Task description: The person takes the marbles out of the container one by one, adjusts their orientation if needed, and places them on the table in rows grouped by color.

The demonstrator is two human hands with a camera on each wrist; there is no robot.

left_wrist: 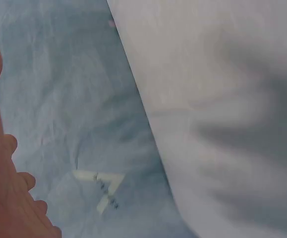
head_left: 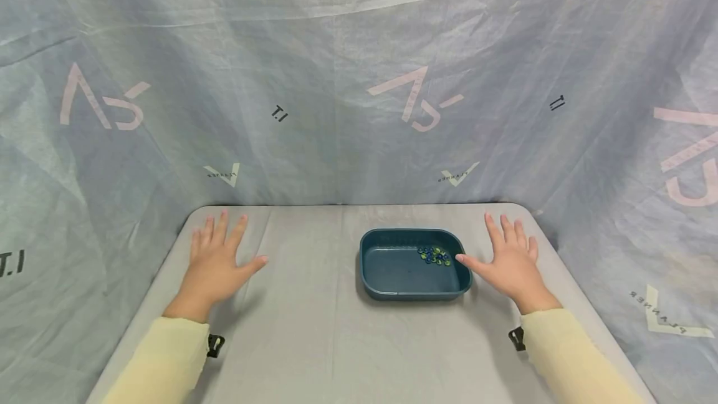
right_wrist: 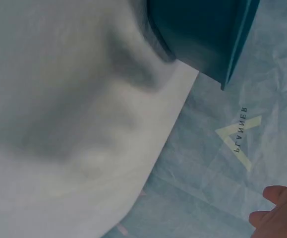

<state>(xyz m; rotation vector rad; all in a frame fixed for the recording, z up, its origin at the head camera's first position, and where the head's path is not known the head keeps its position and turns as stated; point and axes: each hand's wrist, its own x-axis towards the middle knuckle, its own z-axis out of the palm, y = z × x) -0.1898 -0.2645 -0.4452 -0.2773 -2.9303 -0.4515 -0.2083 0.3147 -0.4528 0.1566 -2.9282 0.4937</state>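
Observation:
A dark teal rectangular tray [head_left: 392, 295] with rounded corners sits right of the table's middle in the head view. Several small blue and green glassy pieces [head_left: 434, 255] lie clustered inside it toward the right. My right hand [head_left: 510, 264] is held over the table beside the tray, fingers spread, its thumb tip overlapping the tray's right rim in this view. Nothing is in that hand. On the far left, my left hand [head_left: 215, 264] hovers palm down with fingers spread and holds nothing. The right wrist view catches the tray's outer wall [right_wrist: 198, 44] and part of the right hand [right_wrist: 279, 210].
The table [head_left: 291, 341] is covered with pale grey cloth and has rounded far corners. Grey-blue printed sheeting [head_left: 336, 111] hangs behind it and along both sides. Both forearms wear pale yellow sleeves [head_left: 162, 360], with a small black clip [head_left: 215, 345] by the left cuff.

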